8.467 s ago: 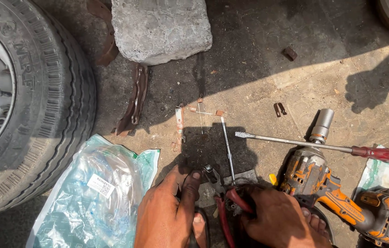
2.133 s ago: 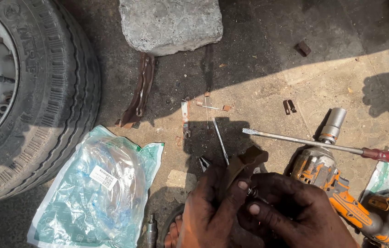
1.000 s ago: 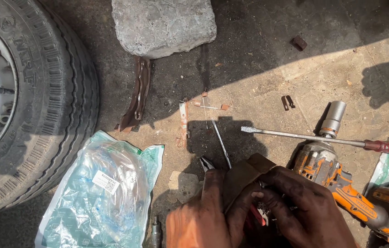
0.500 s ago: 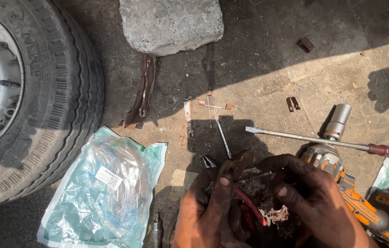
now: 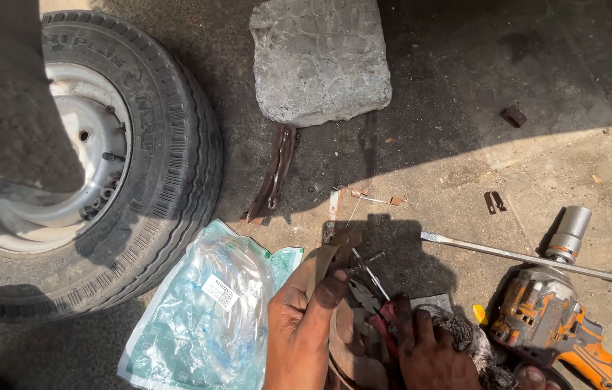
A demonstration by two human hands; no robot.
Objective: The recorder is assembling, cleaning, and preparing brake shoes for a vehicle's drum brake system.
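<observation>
A: Left hand (image 5: 306, 325) clamps one curved brown metal piece (image 5: 331, 253), lower centre.
B: Right hand (image 5: 432, 354) presses one greasy rag (image 5: 468, 336); grip unclear. One tyre (image 5: 103, 173) upper left, one screwdriver (image 5: 522, 256) right.

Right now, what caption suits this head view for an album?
Left hand holds a curved brown part beside a wheel; right hand grips red-handled pliers.

Hard sunlight strikes the right and lower part of the dusty concrete ground (image 5: 537, 173), while deep shade covers the top. The person's own shadow falls dark before the hands. The clear plastic bag (image 5: 208, 310) glints. The picture is sharp; a blurred grey shape blocks the upper left corner.
</observation>
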